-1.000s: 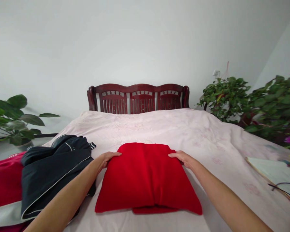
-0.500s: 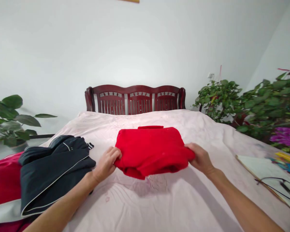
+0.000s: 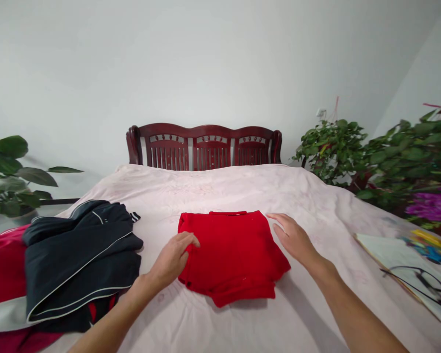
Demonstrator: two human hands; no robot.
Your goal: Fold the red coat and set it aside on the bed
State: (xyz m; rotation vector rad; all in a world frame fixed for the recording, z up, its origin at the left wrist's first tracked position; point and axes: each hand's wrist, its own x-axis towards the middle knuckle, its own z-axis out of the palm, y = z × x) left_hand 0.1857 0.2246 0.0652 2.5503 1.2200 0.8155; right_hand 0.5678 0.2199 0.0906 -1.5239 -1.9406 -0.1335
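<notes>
A folded red sweater (image 3: 231,255) lies on the bed in front of me, its narrow collar-like strip at the far edge. My left hand (image 3: 174,255) is at the sweater's left side, fingers loosely bent over that edge and not gripping it. On the other side, my right hand (image 3: 296,240) is open, its fingers stretched out just off the sweater's right edge. To my left sits a folded dark navy garment (image 3: 77,260) with white piping and a striped cuff. Under and beside it shows a red and white garment (image 3: 5,274).
A pink-white sheet (image 3: 191,189) covers the bed, with a dark wooden headrest (image 3: 209,147) behind. Right, black-framed glasses (image 3: 422,279) lie on a pale notebook (image 3: 382,250) near small colourful items. Potted plants (image 3: 334,147) stand at right; another leafy plant (image 3: 18,176) is at left.
The sweater has come down flat onto the sheet, closer to me. Both hands have let go of its sides, and the right hand has opened and drawn slightly away.
</notes>
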